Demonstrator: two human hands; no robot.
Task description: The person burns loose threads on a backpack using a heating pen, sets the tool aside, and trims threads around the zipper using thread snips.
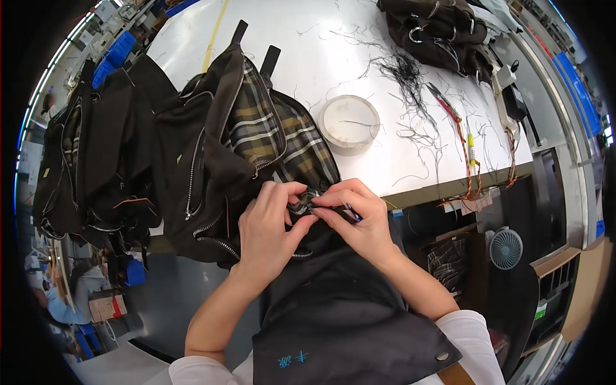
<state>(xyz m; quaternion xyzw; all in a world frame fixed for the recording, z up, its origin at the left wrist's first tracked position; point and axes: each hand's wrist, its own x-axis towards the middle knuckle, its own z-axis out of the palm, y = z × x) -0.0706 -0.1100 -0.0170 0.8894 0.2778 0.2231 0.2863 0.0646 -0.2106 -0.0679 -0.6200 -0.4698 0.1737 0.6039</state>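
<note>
A dark bag [212,147] with plaid lining [256,122] and silver zips lies unzipped at the table's front edge, hanging partly over it. My left hand [273,221] pinches a bunched bit of the lining near the bag's lower right edge. Closed on the same bunch from the other side, my right hand [356,215] has its thumb and fingertips close to the left ones. A small dark and purple item [351,213] shows between the right fingers; its kind is too hidden to tell.
More dark bags [96,154] sit to the left, another [439,32] at the back right. On the white table stand a round tub [350,122], loose black threads [404,74], red-handled snips [444,102] and a yellow marker [471,149]. A small fan [506,248] is below right.
</note>
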